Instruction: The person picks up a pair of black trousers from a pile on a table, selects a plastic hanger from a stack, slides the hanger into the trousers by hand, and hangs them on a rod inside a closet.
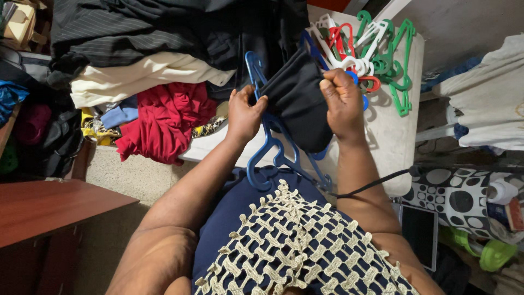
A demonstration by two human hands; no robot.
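— What sits at the centre of the frame?

— A dark folded garment (297, 101) draped over a blue plastic hanger (275, 150), held up above a pale table (390, 136) and in front of the person's lap. The hanger's hook points down toward the navy dress with a cream crochet overlay (289, 246).

— And the hands?

— Both are closed on the work. The left hand (244, 114) pinches the garment's left edge against the hanger's blue frame, fingers curled. The right hand (343, 101) grips the cloth's upper right corner, knuckles toward the camera.

— What lies just beyond them?

— Behind the right hand, a tangle of spare hangers (376, 52) in white, red, green and blue rests on the table's far end. To the left, a heap of clothes: black and pinstriped pieces (136, 30) on top, a cream fabric (142, 76) under them, a crumpled red garment (166, 120) spilling toward the table's edge.

— Farther out?

— A reddish wooden surface (49, 205) at lower left, a black cable (376, 183) crossing the right forearm, a black-and-white patterned bag (464, 199) and pale cloth (491, 93) hanging at right.
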